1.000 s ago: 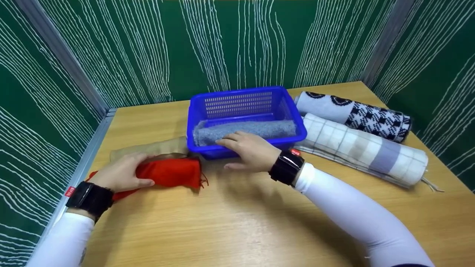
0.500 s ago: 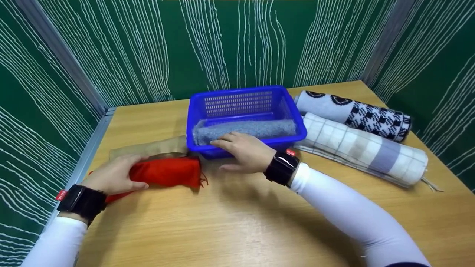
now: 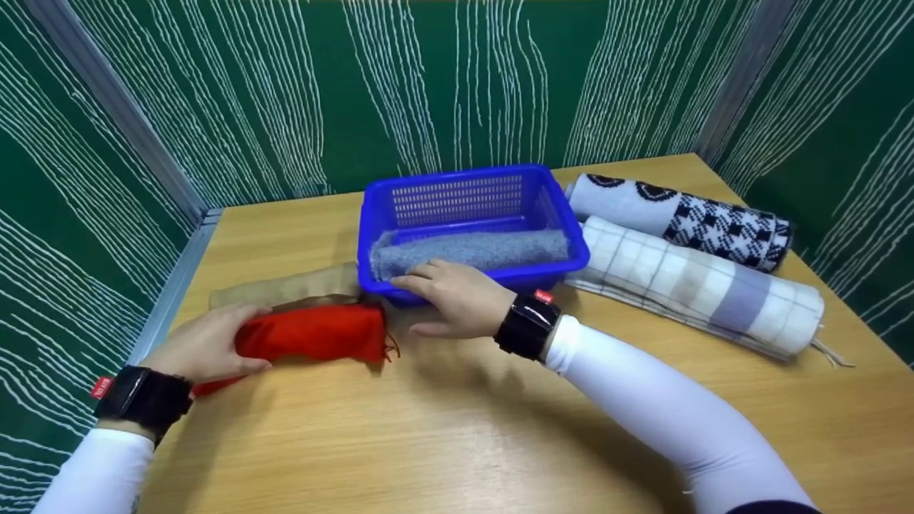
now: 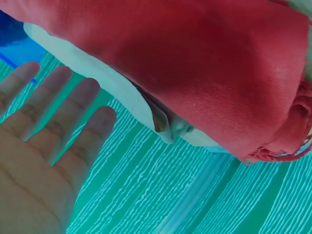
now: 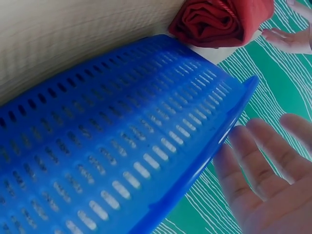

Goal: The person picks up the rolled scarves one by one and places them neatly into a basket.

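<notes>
A red rolled cloth (image 3: 314, 334) lies on the wooden table (image 3: 464, 428), left of a blue plastic basket (image 3: 457, 196). My left hand (image 3: 203, 343) rests at the roll's left end. In the left wrist view its fingers (image 4: 63, 107) are straight and spread, beside the red cloth (image 4: 195, 63). My right hand (image 3: 446, 296) lies flat over the basket's near rim, fingers straight. In the right wrist view the right hand (image 5: 268, 180) sits by the basket's wall (image 5: 122, 146). A grey rolled towel (image 3: 485, 248) lies inside the basket.
A beige cloth (image 3: 285, 289) lies behind the red roll. Right of the basket lie a checked white-and-grey roll (image 3: 700, 285) and a black-and-white patterned roll (image 3: 685, 218). Green patterned walls close in the table on three sides.
Both hands have drifted left. The left hand slid back toward the red roll's left end, and the right hand moved left along the basket's near rim.
</notes>
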Motion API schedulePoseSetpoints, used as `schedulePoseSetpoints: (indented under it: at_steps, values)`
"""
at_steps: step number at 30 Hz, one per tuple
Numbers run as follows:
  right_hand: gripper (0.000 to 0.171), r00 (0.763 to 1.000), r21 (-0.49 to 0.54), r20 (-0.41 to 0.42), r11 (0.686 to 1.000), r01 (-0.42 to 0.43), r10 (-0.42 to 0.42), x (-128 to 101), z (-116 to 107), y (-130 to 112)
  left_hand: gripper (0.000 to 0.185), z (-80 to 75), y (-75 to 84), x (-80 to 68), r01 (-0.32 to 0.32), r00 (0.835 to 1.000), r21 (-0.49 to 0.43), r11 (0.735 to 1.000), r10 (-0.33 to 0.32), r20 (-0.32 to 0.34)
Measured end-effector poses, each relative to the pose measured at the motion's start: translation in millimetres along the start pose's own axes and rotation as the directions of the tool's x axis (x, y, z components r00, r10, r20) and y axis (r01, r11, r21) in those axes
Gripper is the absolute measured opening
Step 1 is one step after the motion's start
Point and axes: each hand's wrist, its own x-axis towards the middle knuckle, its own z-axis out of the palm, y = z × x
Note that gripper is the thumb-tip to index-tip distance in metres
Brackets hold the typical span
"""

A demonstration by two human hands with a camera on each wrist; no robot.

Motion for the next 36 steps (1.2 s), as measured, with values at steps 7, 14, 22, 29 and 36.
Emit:
schedulePoseSetpoints:
  at_steps: [7,14,22,29,36]
  values:
    - [0.072,1.0,-0.004,0.006,1.0,0.006,-0.006,5,3,-3,0.077,0.1,-5.3,-4.3,0.015,1.0,0.003,1.0,-0.016,0.012]
    - [0.069,0.999,0.009,-0.024,0.999,0.041,-0.041,8,6,-7,0.075,-0.6,-8.8,-8.2,0.024,1.0,-0.018,1.0,-0.024,0.019]
    - [0.069,0.998,0.01,-0.03,0.999,0.051,-0.051,13,11,-14,0.077,1.1,-13.7,-12.5,0.037,0.999,0.01,0.999,-0.037,0.024]
    - [0.067,0.996,-0.011,-0.04,0.997,0.076,-0.077,19,13,-20,0.076,1.6,-18.9,-14.9,0.039,0.999,0.001,0.999,-0.039,0.021]
    - [0.067,0.995,-0.02,-0.022,0.995,0.093,-0.094,23,18,-26,0.077,2.0,-21.3,-17.2,0.055,0.998,-0.002,0.998,-0.055,0.023]
